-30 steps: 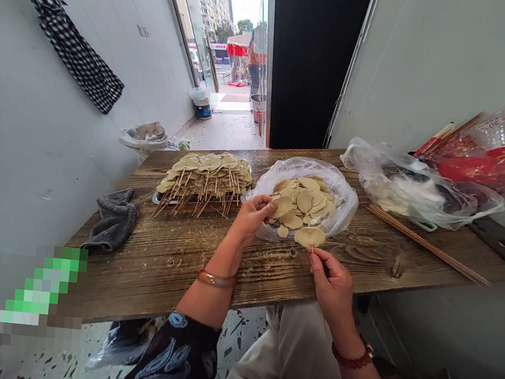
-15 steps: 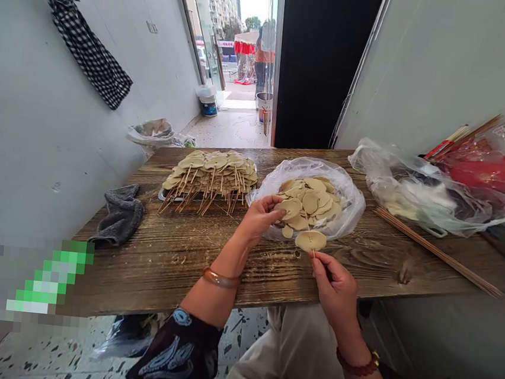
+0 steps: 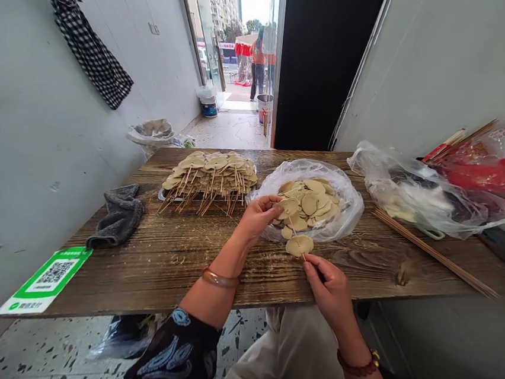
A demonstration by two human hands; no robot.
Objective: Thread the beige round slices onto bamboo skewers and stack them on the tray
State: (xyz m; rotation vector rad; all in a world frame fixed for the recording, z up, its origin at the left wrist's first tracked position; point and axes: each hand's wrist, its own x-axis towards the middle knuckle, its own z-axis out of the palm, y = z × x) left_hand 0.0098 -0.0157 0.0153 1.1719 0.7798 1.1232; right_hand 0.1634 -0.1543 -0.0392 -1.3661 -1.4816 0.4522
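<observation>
Head view: a thin wooden skewer [image 3: 304,256] slants over the wooden table [image 3: 173,271], just in front of the plastic bag of slices, with one pale, oval dough-like slice [image 3: 299,246] threaded on it. The right hand [image 3: 327,283] pinches the skewer's lower end between thumb and fingers, right under that slice. The left hand [image 3: 257,217] pinches a second oval slice [image 3: 289,207] by its edge, thumb and fingers pressed together on it. The skewer's upper part reaches up to this second slice; whether its point has gone through, I cannot tell.

Behind the hands, the open plastic bag [image 3: 354,206] spreads around a heap of loose slices [image 3: 309,203]. Left of it, a metal tray [image 3: 162,194] bears a thick stack of skewered slices [image 3: 212,172], stick ends jutting toward the near edge. To the right lies a bundle of bare skewers [image 3: 436,253], with a crumpled clear bag [image 3: 417,190] just behind and red plastic packaging [image 3: 495,174] beyond it. At the table's left side rest a dark gray cloth [image 3: 116,215] and a green-and-white QR-code card [image 3: 49,280]. Farther off, a checked cloth [image 3: 85,48] hangs along the left wall, and a person [image 3: 258,62] in an orange top stands outside the glass doorway.
</observation>
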